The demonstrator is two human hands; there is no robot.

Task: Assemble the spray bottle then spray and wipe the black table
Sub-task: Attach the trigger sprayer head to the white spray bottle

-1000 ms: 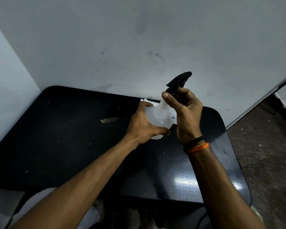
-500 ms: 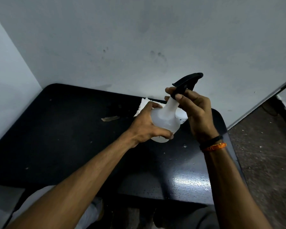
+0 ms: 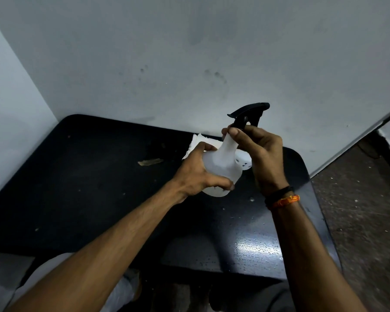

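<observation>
Above the black table (image 3: 81, 188) I hold a translucent white spray bottle (image 3: 223, 163). My left hand (image 3: 196, 174) wraps around its round body from the left. My right hand (image 3: 259, 152) grips the neck, fingers closed just under the black trigger head (image 3: 248, 113), which sits on top of the bottle with its nozzle pointing right. A white paper towel (image 3: 197, 140) lies on the table behind the bottle, mostly hidden by my hands.
A grey wall rises right behind the table, and a side wall closes off the left. A small brownish scrap (image 3: 150, 162) lies on the tabletop left of the bottle. Speckled floor (image 3: 360, 210) lies to the right. Small droplets dot the table's right part.
The trigger head has turned, its nozzle swinging further to the right. My right hand shifted its grip at the neck. The left hand kept its hold on the body.
</observation>
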